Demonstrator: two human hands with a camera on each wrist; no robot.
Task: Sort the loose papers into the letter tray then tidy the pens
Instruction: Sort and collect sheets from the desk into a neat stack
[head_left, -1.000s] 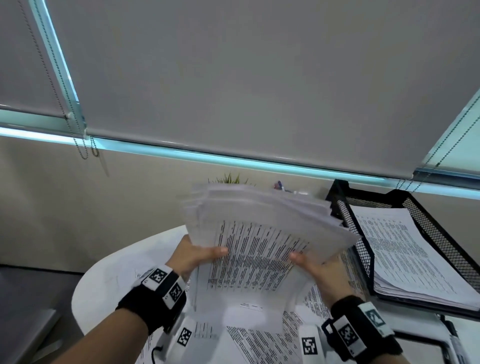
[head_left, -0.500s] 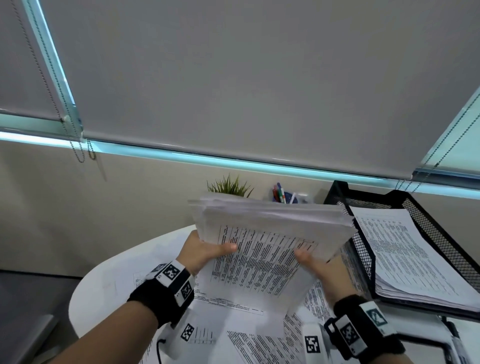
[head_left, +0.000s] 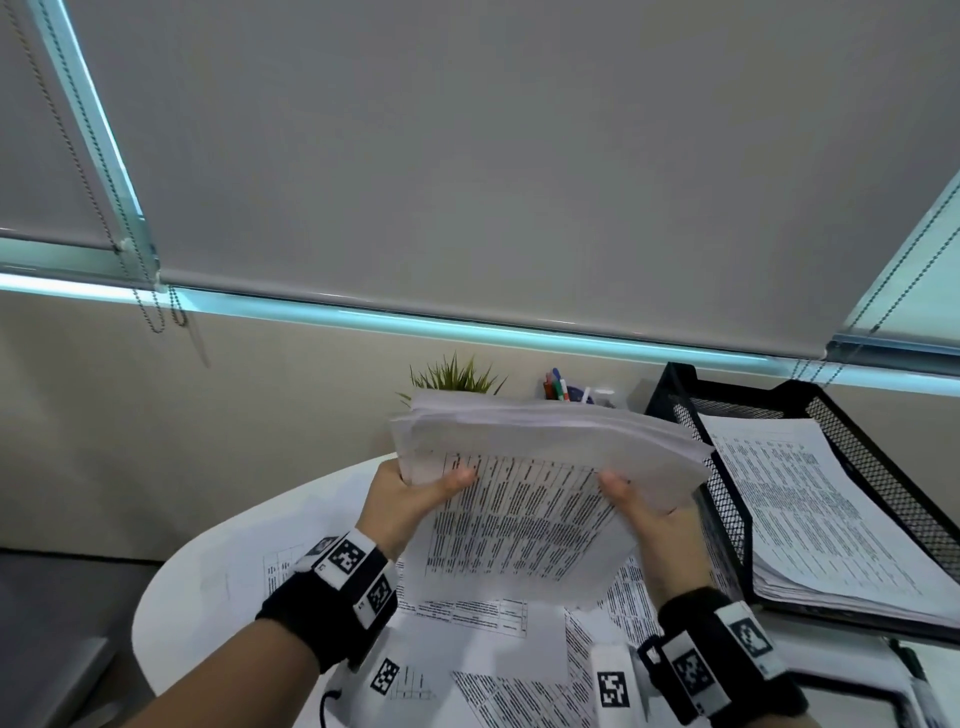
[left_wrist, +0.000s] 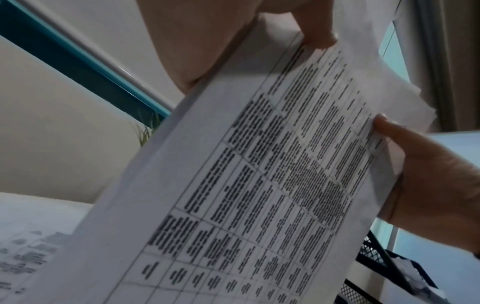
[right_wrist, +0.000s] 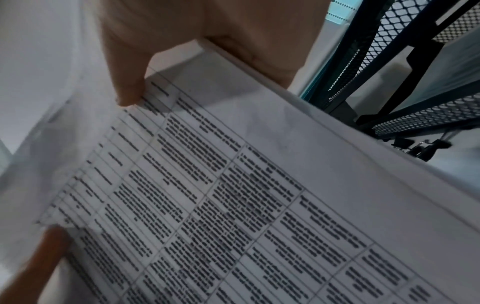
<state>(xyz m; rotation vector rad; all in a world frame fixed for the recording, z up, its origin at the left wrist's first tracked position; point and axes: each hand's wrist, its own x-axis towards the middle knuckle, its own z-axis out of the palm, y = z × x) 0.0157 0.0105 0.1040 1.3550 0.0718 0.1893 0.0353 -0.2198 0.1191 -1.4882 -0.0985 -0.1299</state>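
A thick stack of printed papers (head_left: 524, 499) stands tilted on end above the white table (head_left: 208, 587). My left hand (head_left: 415, 493) grips its left edge, thumb on the printed face. My right hand (head_left: 639, 504) grips the right edge the same way. The wrist views show the stack (left_wrist: 259, 185) (right_wrist: 233, 195) close up with a thumb pressed on the sheet. The black mesh letter tray (head_left: 727, 519) stands just to the right, with a pile of papers in it. Pens (head_left: 558, 387) stick up from a holder behind the stack.
More loose printed sheets (head_left: 488, 644) lie on the table under my hands. A small green plant (head_left: 457, 374) stands at the back by the wall. A marker (head_left: 919, 691) lies at the right edge near the tray. The table's rounded edge is at the left.
The stack has come lower and its fanned sheets have squared up between both hands. The plant and pens behind it now show.
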